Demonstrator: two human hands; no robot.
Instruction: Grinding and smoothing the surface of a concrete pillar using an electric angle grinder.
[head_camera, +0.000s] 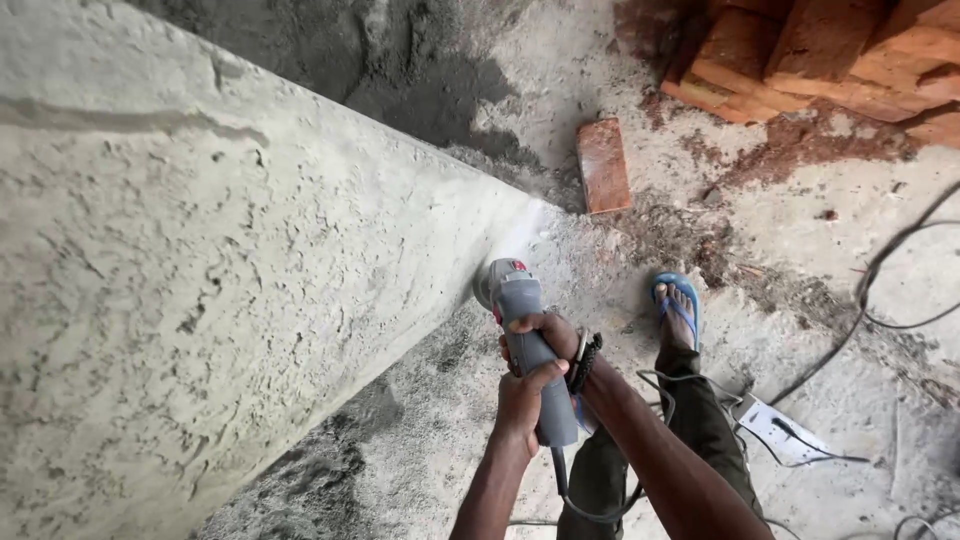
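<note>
Both my hands clenched on the grey angle grinder (525, 340) — left hand (523, 402) near, right hand (550, 335) farther up — disc against the rough concrete wall (230, 300). Loose brick (603, 165) lies beyond, black cable (890, 270) right.

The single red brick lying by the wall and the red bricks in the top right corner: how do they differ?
The single red brick lies alone and flat on the dusty floor, near the rough grey plastered wall; the stacked red bricks are heaped together at the frame's edge, partly cut off. The single brick shows whole, dusted grey; the stacked ones look brighter orange. Both are the same clay kind, with red dust around them.
</note>
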